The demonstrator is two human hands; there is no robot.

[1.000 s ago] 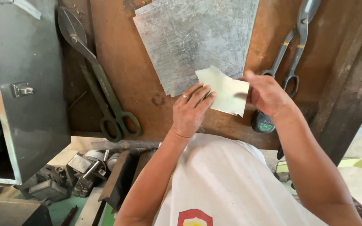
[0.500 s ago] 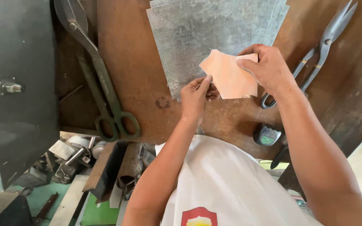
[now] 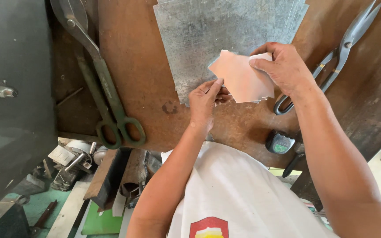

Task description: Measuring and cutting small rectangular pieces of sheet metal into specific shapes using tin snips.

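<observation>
A: What is the biggest thing here?
B: The rusty brown metal tabletop (image 3: pixel 142 66), with a dark grey metal cabinet (image 3: pixel 14 97) at its left edge.

A: And on it?
B: A stack of dull grey galvanised metal sheets (image 3: pixel 217 35) lies at the top middle. Long green-handled tin snips (image 3: pixel 104 92) lie to the left of the stack, well apart from it. Grey steel tin snips (image 3: pixel 336 57) lie to the right, their handle loops just behind the right wrist.

A: Where is the piece being handled?
B: A small pale pinkish sheet with uneven edges (image 3: pixel 241 79) is held above the lower right corner of the stack, tilted. The right hand (image 3: pixel 283 66) is closed on its upper right corner, thumb on top. The left hand (image 3: pixel 203 103) pinches its lower left edge with the fingertips.

A: Anything smaller?
B: A small black tape measure with a green face (image 3: pixel 279 143) sits near the tabletop's front edge, below the right forearm.
</observation>
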